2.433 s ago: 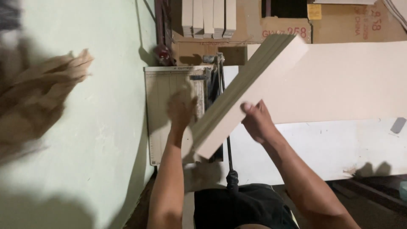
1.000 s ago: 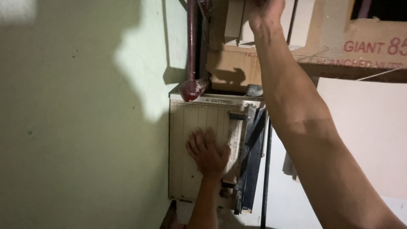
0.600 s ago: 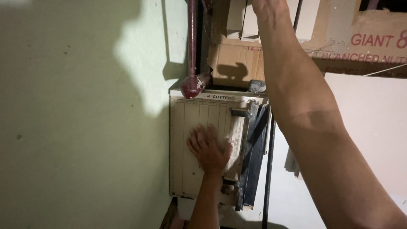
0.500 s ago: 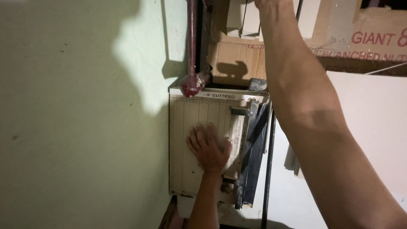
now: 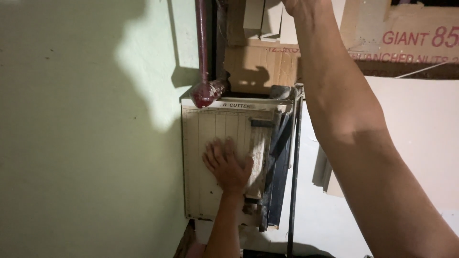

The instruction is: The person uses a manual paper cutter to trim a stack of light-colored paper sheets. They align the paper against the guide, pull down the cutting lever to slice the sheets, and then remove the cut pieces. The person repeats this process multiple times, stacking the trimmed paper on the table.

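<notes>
The paper cutter (image 5: 224, 162) lies on the bench (image 5: 311, 215) against the pale green wall (image 5: 86, 143), its dark blade arm (image 5: 279, 167) along the right edge. The left hand (image 5: 227, 165) rests flat on the ruled board, fingers spread, grasping nothing. The right hand (image 5: 301, 5) reaches up to the pale card stacks (image 5: 260, 19) standing in a cardboard box (image 5: 258, 62); whether it grips is hidden by the frame edge. This looks like the fetching step. Next would call for a secure hold on 1 stack.
</notes>
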